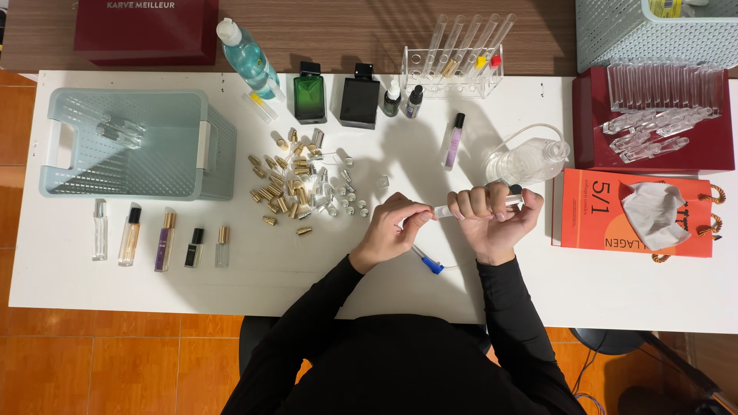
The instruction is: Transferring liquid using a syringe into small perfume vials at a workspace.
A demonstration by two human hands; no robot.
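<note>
From the head view I am seeing both hands meeting at the centre of the frame over the white table (92, 284); the right hand (492, 219) is clenching round a clear vial (446, 209), held level, its black-capped end sticking out past the fist toward the right; the left hand (392, 227) is pinching the vial's other end with its fingertips (421, 215); the vial is hanging just above the table, between the two hands. Just below the hands a syringe (427, 261) with a blue tip is lying on the table, untouched. Left of centre a pile of gold caps (280, 192) and small clear bottles is spreading out; at upper left a pale basket (123, 142) is sitting, with five slim bottles (161, 240) lined up below it. Along the top a green bottle (309, 96) and a black bottle (360, 100) are standing beside a tube rack (453, 69); at right a clear plastic bottle (530, 160) is lying on its side, near an orange bag (615, 211) and a red box (653, 146) carrying empty vials.
</note>
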